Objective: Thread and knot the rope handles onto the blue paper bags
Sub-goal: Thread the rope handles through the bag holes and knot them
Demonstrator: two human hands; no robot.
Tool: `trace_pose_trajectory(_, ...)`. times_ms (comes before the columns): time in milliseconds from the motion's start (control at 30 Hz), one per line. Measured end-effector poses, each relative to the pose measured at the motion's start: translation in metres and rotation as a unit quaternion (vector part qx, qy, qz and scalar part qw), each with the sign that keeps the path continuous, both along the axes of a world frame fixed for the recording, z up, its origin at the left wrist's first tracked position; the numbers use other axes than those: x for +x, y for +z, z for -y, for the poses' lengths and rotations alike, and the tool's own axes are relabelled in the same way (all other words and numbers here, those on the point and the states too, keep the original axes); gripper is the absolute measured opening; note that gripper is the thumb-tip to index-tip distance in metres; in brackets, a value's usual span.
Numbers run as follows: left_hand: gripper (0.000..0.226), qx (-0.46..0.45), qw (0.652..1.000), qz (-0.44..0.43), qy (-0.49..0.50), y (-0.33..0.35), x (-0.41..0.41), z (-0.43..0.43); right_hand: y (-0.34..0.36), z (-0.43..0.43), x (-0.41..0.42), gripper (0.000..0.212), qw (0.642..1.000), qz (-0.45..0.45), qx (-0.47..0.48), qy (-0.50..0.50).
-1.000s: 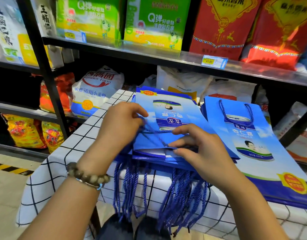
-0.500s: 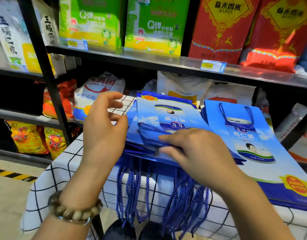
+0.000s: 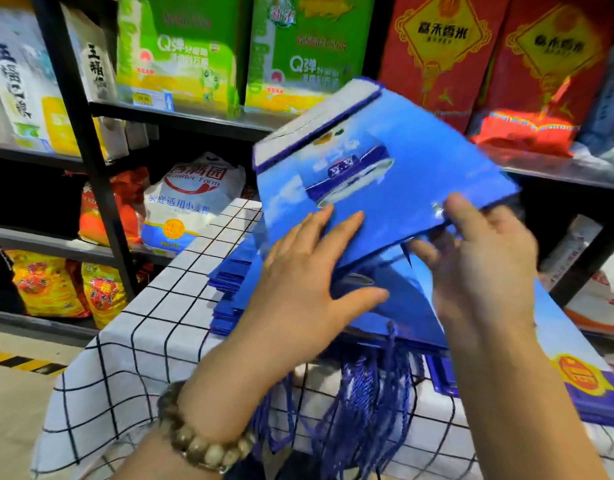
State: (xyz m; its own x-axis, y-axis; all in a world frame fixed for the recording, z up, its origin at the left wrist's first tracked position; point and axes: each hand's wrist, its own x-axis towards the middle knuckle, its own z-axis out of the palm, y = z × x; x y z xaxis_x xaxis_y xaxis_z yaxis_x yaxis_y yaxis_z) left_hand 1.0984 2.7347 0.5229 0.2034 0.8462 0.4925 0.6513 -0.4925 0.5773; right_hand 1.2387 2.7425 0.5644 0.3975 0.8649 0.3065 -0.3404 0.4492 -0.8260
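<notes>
Blue paper bag (image 3: pixel 385 174): one, folded flat, held tilted in the air above the stack; blurred.
My right hand (image 3: pixel 482 268): pinches the bag's near right edge, thumb on the printed face, fingers curled beneath.
My left hand (image 3: pixel 305 271): fingers straight and spread, lying flat on the bag's lower left face; bead bracelet (image 3: pixel 201 448) at the wrist.
Stack of blue bags (image 3: pixel 236 282): flat on the surface (image 3: pixel 153 334), which has a white cloth with black checks.
Rope handles (image 3: pixel 367 410): blue bundle, hanging over the surface's near edge.
Shelves (image 3: pixel 91 161) behind: green, red and white sacks.
</notes>
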Motion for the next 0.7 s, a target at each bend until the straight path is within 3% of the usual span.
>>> trace_pose_trajectory(100,0.067,-0.018,0.993,-0.114,0.006,-0.009,-0.015,-0.01,-0.027,0.004,0.005,0.024,0.996,0.032,-0.082,0.024)
trace_pose_trajectory(200,0.063,-0.096,0.984,-0.147,-0.027,-0.021,-0.02,-0.011,-0.041,0.011,0.02,0.009,0.978,0.106,-0.177,0.041)
trace_pose_trajectory(233,0.061,-0.097,0.983,-0.152,-0.025,-0.024,-0.021,-0.011,-0.041,0.013,0.027,0.004,0.964,0.148,-0.215,0.049)
trace_pose_trajectory(333,0.057,-0.098,0.984,-0.151,-0.015,-0.026,-0.024,-0.012,-0.036,0.019,0.058,0.027,0.884,0.372,-0.284,-0.001)
trace_pose_trajectory(433,0.056,-0.104,0.977,-0.185,-0.005,-0.022,-0.022,-0.012,-0.028,0.022,0.064,0.026,0.782,0.578,-0.194,-0.125)
trace_pose_trajectory(500,0.058,-0.099,0.971,-0.218,0.002,-0.017,-0.018,-0.012,-0.029,0.018,0.048,0.01,0.737,0.663,-0.104,-0.081)
trace_pose_trajectory(567,0.057,-0.087,0.965,-0.248,0.017,-0.012,-0.016,-0.008,-0.043,0.009,0.031,0.035,0.676,0.733,-0.067,0.026)
trace_pose_trajectory(633,0.051,-0.075,0.958,-0.272,0.053,-0.009,-0.022,-0.003,-0.054,0.002,0.018,0.048,0.651,0.751,-0.067,0.084)
trace_pose_trajectory(700,0.042,-0.053,0.944,-0.305,0.113,-0.008,-0.032,0.005,-0.059,-0.001,0.013,0.049,0.658,0.744,-0.073,0.089)
